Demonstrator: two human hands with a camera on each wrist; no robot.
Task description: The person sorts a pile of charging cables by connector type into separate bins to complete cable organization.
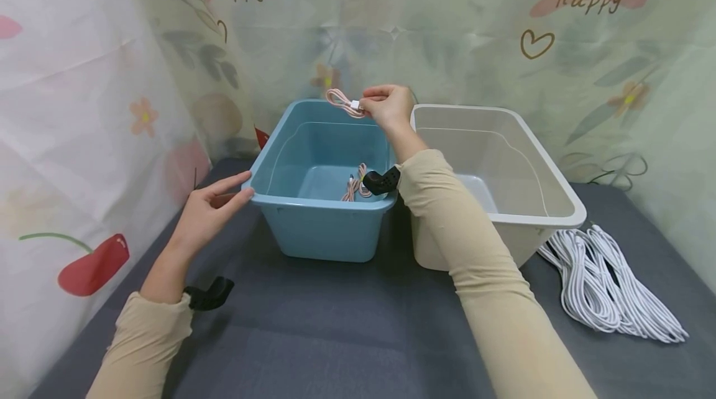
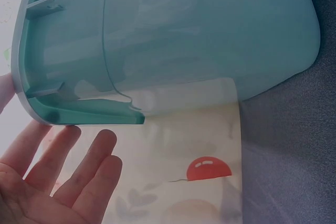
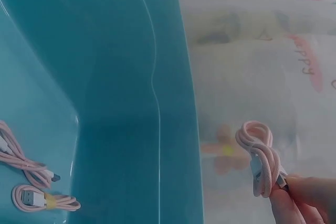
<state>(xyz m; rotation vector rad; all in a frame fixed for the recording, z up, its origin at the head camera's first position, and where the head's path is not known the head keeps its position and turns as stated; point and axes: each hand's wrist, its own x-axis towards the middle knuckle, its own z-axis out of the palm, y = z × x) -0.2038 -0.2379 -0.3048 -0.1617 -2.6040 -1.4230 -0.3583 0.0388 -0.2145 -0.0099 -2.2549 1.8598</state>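
My right hand (image 1: 390, 107) pinches a coiled pink USB charging cable (image 1: 342, 100) by its white connector end, above the far rim of the blue bin (image 1: 324, 202). In the right wrist view, the looped cable (image 3: 265, 156) hangs beyond the bin's edge from the fingertips (image 3: 302, 190). Two more pink cables (image 3: 44, 201) lie bundled on the bin floor, one with a yellow tie around it. At the bin's near left corner, my left hand (image 1: 207, 215) touches the rim with extended fingers. The left wrist view shows these fingers (image 2: 65, 135) beside the rim from outside.
Right of the blue bin stands a cream bin (image 1: 537, 220), its visible floor bare. Bundled white cable (image 1: 610, 287) lies on the dark tabletop (image 1: 324, 330) beside it. A printed curtain (image 1: 391, 7) hangs behind and to the left. A thin dark wire (image 1: 621, 172) shows at the back right.
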